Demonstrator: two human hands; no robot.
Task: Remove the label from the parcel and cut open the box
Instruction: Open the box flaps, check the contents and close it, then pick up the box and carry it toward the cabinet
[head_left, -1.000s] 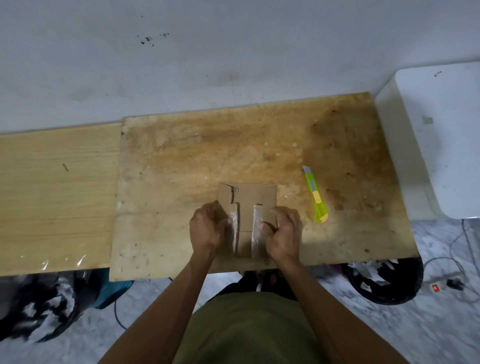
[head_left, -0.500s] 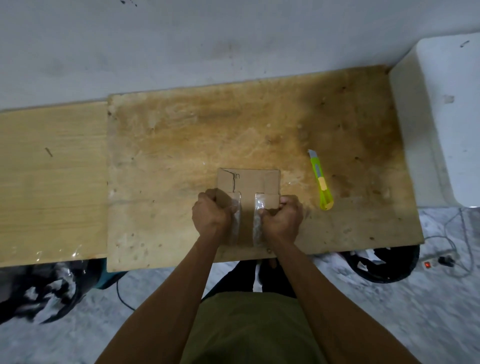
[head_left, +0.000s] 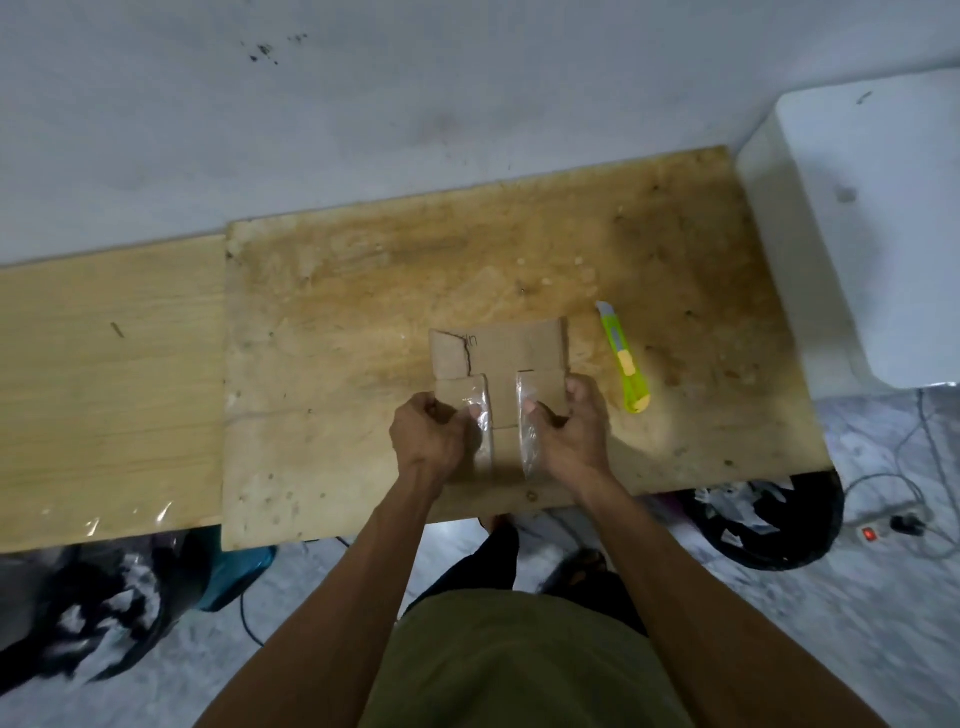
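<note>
The box (head_left: 498, 358) is brown cardboard and lies on the bench (head_left: 363, 312) near the front edge, roughly midway along the stained board. Its top is open: 2 flaps stand apart with a gap between them, through which a plain inner cardboard surface shows. Each flap carries clear tape (head_left: 527, 431) along its inner edge, shiny and crinkled. The far part of the box lies flat and bears a dark crack or line at its left, with small black writing beside it; the writing is too small to read.

The left hand (head_left: 428, 434) grips the left flap, fingers curled around its outer edge and thumb on the taped edge. The right hand (head_left: 569, 431) grips the right flap in the same manner, fingers curled over the outer edge, thumb on the tape. Both hands sit at the near end of the box.

A green and yellow cutter (head_left: 623, 358) lies on the bench just right of the box, apart from it, its tip pointing toward the back edge.

A white unit (head_left: 872, 234) stands at the right end of the bench. Below the front edge, a dark bin (head_left: 769, 525) with paper scraps sits on the floor at the right.
</note>
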